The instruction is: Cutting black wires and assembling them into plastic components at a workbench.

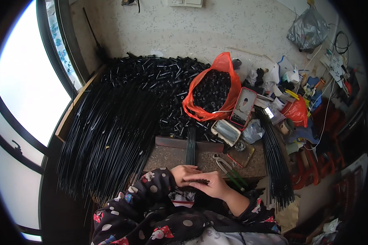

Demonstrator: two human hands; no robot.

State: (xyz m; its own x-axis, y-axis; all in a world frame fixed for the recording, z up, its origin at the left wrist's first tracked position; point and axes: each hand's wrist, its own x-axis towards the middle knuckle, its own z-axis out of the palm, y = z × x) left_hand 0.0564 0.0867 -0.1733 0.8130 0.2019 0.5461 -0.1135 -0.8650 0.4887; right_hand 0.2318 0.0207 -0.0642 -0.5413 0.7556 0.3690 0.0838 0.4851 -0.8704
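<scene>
Close to my body at the table's front edge, my left hand (181, 173) and my right hand (212, 185) meet over a small bundle of thin black rods (191, 149). My left fingers curl round the rods. The right hand closes over their near end, where dark tips show between the hands. The bundle's far part lies flat across a dark wooden strip (167, 141) and reaches the pile of short black tubular parts (151, 73). Right of my hands lie pliers with green handles (229, 169).
A wide stack of long black rods (106, 139) covers the left. An orange bag (233, 87) of small black parts stands behind a phone (244, 107) and an open box (226, 132). More rods (276, 163) lie at right, beside clutter and a red bag (297, 112).
</scene>
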